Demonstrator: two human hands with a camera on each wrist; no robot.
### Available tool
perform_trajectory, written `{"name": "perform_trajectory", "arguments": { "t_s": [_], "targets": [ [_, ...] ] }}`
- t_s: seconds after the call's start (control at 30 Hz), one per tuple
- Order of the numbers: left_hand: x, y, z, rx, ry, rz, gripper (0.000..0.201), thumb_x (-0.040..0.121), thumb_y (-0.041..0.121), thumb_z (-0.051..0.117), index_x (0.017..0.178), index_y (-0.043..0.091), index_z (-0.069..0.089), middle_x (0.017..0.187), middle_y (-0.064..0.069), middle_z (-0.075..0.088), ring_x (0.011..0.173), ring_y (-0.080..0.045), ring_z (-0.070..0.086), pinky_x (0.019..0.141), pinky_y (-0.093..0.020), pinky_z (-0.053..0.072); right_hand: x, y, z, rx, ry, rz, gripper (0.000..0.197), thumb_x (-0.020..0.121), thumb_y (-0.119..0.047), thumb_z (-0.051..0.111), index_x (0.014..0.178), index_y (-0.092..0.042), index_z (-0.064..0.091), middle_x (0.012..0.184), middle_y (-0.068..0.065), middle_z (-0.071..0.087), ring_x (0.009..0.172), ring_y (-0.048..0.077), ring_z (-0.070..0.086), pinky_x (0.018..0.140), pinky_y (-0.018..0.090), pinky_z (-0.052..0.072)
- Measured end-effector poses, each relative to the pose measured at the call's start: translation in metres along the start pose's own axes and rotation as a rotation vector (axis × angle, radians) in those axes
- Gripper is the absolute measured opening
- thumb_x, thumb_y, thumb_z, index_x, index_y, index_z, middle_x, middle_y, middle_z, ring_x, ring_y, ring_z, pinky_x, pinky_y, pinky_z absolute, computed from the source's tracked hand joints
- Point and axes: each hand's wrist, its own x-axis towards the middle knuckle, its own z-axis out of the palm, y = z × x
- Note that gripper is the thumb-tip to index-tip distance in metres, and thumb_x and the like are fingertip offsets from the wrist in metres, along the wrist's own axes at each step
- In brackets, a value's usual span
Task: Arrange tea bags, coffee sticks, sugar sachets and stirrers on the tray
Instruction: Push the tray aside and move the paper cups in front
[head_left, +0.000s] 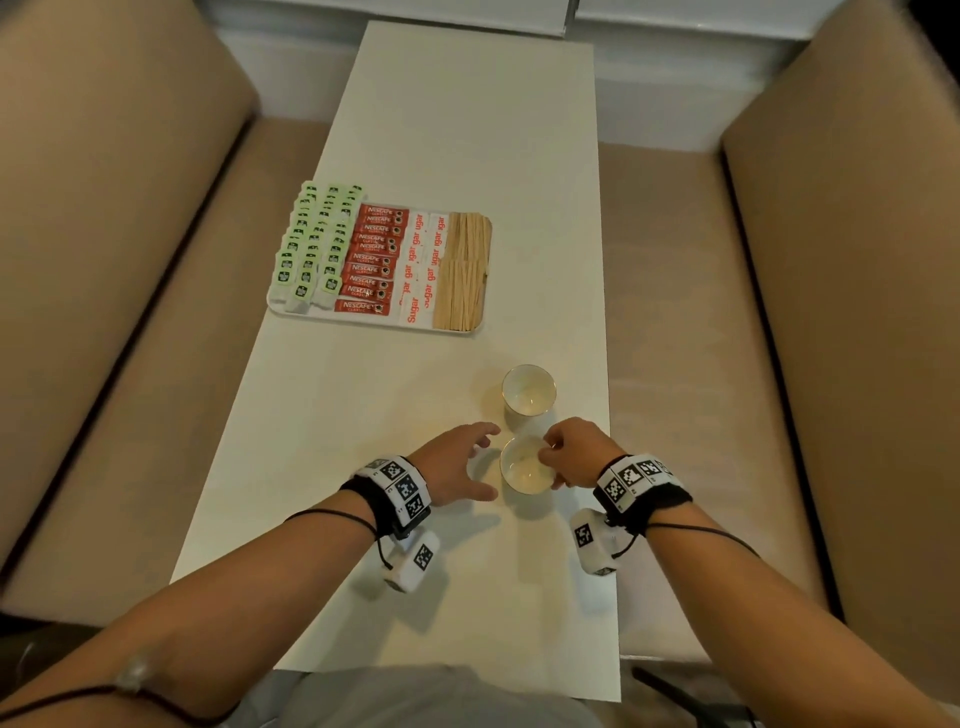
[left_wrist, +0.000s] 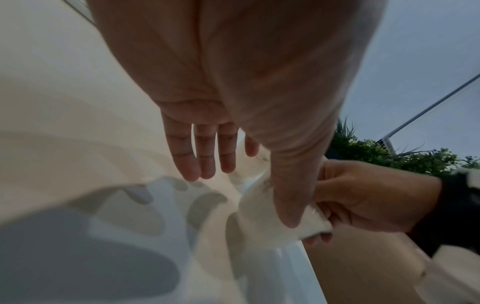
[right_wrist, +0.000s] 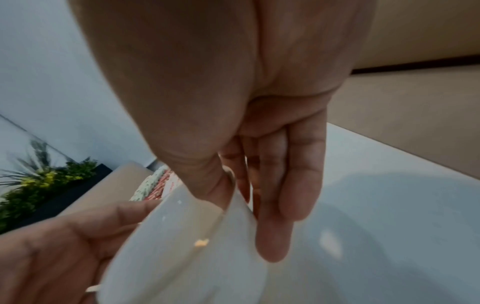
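A white tray (head_left: 374, 318) sits at the table's left, filled in rows: green tea bags (head_left: 311, 244), red coffee sticks (head_left: 374, 260), white sugar sachets (head_left: 423, 265), wooden stirrers (head_left: 465, 270). Nearer me, my right hand (head_left: 553, 462) pinches the rim of a white cup (head_left: 524, 470), thumb inside and fingers outside, as the right wrist view shows on the cup (right_wrist: 182, 246). My left hand (head_left: 483, 461) is spread open beside that cup's left side. In the left wrist view its fingers (left_wrist: 205, 160) are straight and the thumb lies against the cup (left_wrist: 259, 205).
A second white cup (head_left: 529, 397) stands just beyond the held one, near the table's right edge (head_left: 608, 415). Beige sofas (head_left: 104, 260) flank the narrow white table on both sides. Bare tabletop (head_left: 337, 415) lies between the tray and my hands.
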Motion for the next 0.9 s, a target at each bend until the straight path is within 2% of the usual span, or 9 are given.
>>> {"name": "perform_trajectory", "arguments": {
  "t_s": [0.13, 0.2, 0.3, 0.47, 0.53, 0.63, 0.77, 0.83, 0.9],
  "targets": [
    [-0.005, 0.013, 0.014, -0.098, 0.065, 0.089, 0.094, 0.07, 0.033, 0.09, 0.147, 0.026, 0.036, 0.136, 0.007, 0.049, 0.119, -0.01, 0.05, 0.095, -0.024, 0.043, -0.008, -0.008, -0.001, 0.083, 0.002, -0.037, 0.022, 0.091, -0.017, 0.056, 0.092, 0.002, 0.067, 0.072, 0.012, 0.074, 0.059, 0.015, 0.074, 0.069, 0.04, 0.061],
    [-0.007, 0.017, 0.014, -0.159, 0.141, 0.107, 0.087, 0.069, 0.033, 0.09, 0.14, 0.027, 0.039, 0.129, 0.011, 0.052, 0.114, -0.008, 0.052, 0.091, -0.022, 0.045, -0.009, -0.016, -0.003, 0.117, 0.012, -0.075, 0.025, 0.089, -0.017, 0.057, 0.087, 0.008, 0.063, 0.076, 0.016, 0.073, 0.061, 0.016, 0.074, 0.066, 0.038, 0.058],
    [-0.011, 0.019, 0.006, -0.214, 0.265, 0.099, 0.084, 0.067, 0.04, 0.09, 0.134, 0.029, 0.041, 0.12, 0.015, 0.056, 0.108, -0.003, 0.056, 0.087, -0.023, 0.049, -0.011, -0.03, -0.008, 0.109, 0.021, -0.148, 0.028, 0.092, -0.023, 0.059, 0.078, 0.001, 0.059, 0.073, 0.013, 0.07, 0.061, 0.013, 0.074, 0.061, 0.034, 0.052],
    [-0.014, 0.013, -0.018, -0.218, 0.401, 0.097, 0.082, 0.065, 0.042, 0.091, 0.13, 0.029, 0.042, 0.119, 0.014, 0.057, 0.106, -0.007, 0.057, 0.083, -0.018, 0.046, -0.003, -0.052, -0.024, 0.091, 0.157, -0.288, 0.037, 0.099, -0.051, 0.055, 0.092, -0.019, 0.072, 0.08, -0.005, 0.073, 0.066, 0.005, 0.071, 0.065, 0.027, 0.052],
    [-0.013, 0.01, -0.03, -0.205, 0.426, 0.086, 0.084, 0.066, 0.04, 0.091, 0.132, 0.026, 0.042, 0.12, 0.012, 0.056, 0.106, -0.008, 0.055, 0.082, -0.016, 0.043, 0.008, -0.054, -0.031, 0.071, 0.282, -0.314, 0.035, 0.097, -0.053, 0.056, 0.099, -0.022, 0.072, 0.091, -0.008, 0.072, 0.079, 0.008, 0.069, 0.075, 0.029, 0.053],
    [-0.008, 0.003, -0.047, -0.207, 0.452, 0.072, 0.085, 0.066, 0.039, 0.092, 0.134, 0.024, 0.043, 0.121, 0.009, 0.056, 0.109, -0.012, 0.056, 0.087, -0.024, 0.046, 0.028, -0.05, -0.034, -0.088, 0.395, -0.334, 0.039, 0.094, -0.049, 0.062, 0.122, -0.023, 0.066, 0.119, -0.004, 0.065, 0.108, 0.016, 0.061, 0.092, 0.035, 0.052],
    [-0.002, -0.008, -0.068, -0.213, 0.479, 0.049, 0.082, 0.067, 0.037, 0.092, 0.132, 0.024, 0.044, 0.12, 0.008, 0.057, 0.109, -0.014, 0.056, 0.091, -0.031, 0.051, 0.047, -0.041, -0.023, -0.263, 0.293, -0.32, 0.083, 0.082, -0.052, 0.077, 0.15, -0.024, 0.039, 0.157, 0.004, 0.032, 0.142, 0.026, 0.034, 0.11, 0.045, 0.043],
    [0.002, -0.014, -0.075, -0.226, 0.483, 0.034, 0.081, 0.067, 0.038, 0.092, 0.132, 0.025, 0.045, 0.121, 0.008, 0.058, 0.11, -0.015, 0.057, 0.092, -0.034, 0.053, 0.054, -0.035, -0.016, -0.302, 0.235, -0.289, 0.101, 0.074, -0.053, 0.083, 0.154, -0.023, 0.028, 0.159, 0.004, 0.027, 0.141, 0.028, 0.035, 0.108, 0.046, 0.044],
    [0.005, -0.019, -0.082, -0.234, 0.483, 0.016, 0.08, 0.067, 0.039, 0.091, 0.131, 0.026, 0.045, 0.121, 0.007, 0.058, 0.11, -0.015, 0.057, 0.093, -0.035, 0.054, 0.06, -0.032, -0.01, -0.343, 0.226, -0.287, 0.1, 0.074, -0.047, 0.085, 0.152, -0.022, 0.027, 0.155, 0.005, 0.032, 0.133, 0.028, 0.043, 0.1, 0.044, 0.05]
  ]
}}
